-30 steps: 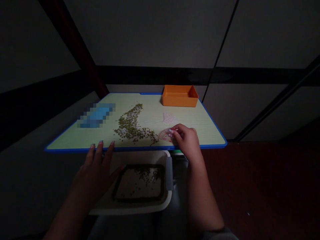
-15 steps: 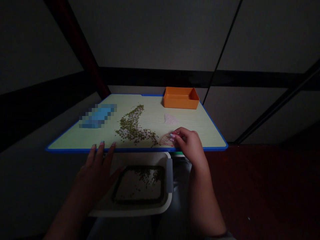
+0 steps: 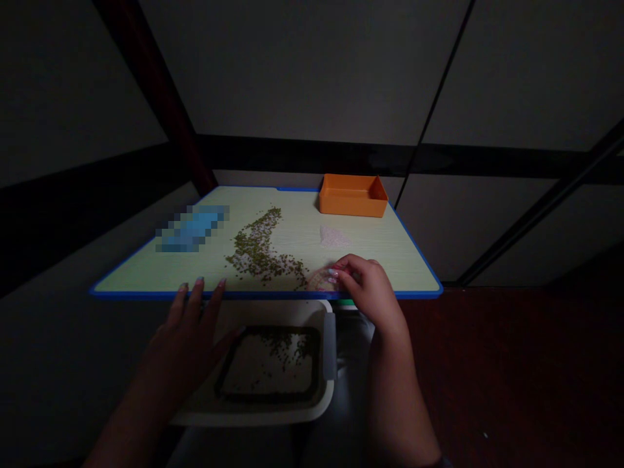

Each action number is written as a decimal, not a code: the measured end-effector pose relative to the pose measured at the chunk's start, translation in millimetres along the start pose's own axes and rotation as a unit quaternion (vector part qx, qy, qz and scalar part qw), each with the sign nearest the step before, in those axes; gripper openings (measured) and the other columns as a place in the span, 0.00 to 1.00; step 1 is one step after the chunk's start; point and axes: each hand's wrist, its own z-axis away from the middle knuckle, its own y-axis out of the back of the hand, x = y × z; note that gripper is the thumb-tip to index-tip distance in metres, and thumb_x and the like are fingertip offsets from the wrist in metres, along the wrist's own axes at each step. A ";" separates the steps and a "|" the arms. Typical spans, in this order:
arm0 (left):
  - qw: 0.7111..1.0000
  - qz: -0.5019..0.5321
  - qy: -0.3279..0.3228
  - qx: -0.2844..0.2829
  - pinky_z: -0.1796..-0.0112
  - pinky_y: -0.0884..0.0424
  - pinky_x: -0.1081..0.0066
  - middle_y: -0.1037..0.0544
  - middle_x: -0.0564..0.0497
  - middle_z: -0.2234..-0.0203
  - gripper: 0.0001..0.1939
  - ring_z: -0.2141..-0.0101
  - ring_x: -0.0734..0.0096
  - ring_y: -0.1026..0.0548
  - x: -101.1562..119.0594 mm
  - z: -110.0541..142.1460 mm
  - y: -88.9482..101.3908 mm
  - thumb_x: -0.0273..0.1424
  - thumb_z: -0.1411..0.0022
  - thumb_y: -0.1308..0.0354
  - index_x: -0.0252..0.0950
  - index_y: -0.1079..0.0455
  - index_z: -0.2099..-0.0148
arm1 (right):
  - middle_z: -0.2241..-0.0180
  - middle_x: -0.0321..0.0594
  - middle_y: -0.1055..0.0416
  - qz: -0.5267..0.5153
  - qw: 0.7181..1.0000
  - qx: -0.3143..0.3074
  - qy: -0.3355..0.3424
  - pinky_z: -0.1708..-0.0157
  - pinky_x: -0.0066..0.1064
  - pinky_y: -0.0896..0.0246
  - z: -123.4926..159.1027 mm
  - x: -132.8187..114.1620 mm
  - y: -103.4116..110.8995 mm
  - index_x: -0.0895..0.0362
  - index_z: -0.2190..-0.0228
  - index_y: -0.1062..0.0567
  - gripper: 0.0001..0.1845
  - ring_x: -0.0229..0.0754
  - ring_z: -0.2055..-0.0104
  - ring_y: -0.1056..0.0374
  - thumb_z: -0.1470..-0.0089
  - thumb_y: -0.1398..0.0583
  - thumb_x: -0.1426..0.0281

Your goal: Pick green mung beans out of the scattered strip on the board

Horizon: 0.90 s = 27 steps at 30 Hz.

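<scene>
My right hand [image 3: 368,286] is closed, thumb and fingertips pinching a thin, see-through piece with pinkish-red marks [image 3: 320,279]. That piece stands at the board's front edge, just right of the tail of a scattered heap of small green beans [image 3: 256,250] mixed with pale grains. Past the right hand lies a small pile of pale pinkish-white grains [image 3: 333,236]. My left hand [image 3: 188,328] has its fingers spread, their tips at the front edge of the pale, blue-rimmed board [image 3: 146,273]. It holds nothing.
An orange open box [image 3: 353,207] stands at the board's back right corner. Below the front edge is a white bin [image 3: 273,416] with green beans inside and a grey handle. A blurred blue object [image 3: 192,229] lies at the left. Dark wall panels rise behind.
My right hand has shifted slightly left, bringing the see-through piece closer to the tail of the green beans. My left hand stays in place.
</scene>
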 end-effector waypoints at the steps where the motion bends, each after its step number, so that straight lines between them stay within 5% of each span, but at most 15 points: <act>1: 1.000 0.000 0.001 -0.001 0.50 0.27 0.39 0.44 0.25 0.32 0.41 0.32 0.28 0.48 0.2 0.1 0.0 0.52 0.36 0.58 0.34 0.53 0.28 | 0.71 0.37 0.21 0.001 1.000 0.005 -0.001 0.64 0.30 0.40 0.3 1.2 0.4 0.54 0.68 0.22 0.05 0.41 0.69 0.28 0.41 0.38 0.71; 27: 1.000 0.011 0.009 0.002 0.48 0.29 0.39 0.43 0.25 0.32 0.40 0.31 0.32 0.48 3.6 -0.3 2.6 0.51 0.36 0.56 0.32 0.48 0.30 | 0.70 0.37 0.21 0.041 0.999 0.014 0.003 0.63 0.30 0.42 -1.6 -3.4 -5.8 0.54 0.67 0.21 0.05 0.42 0.68 0.29 0.40 0.39 0.71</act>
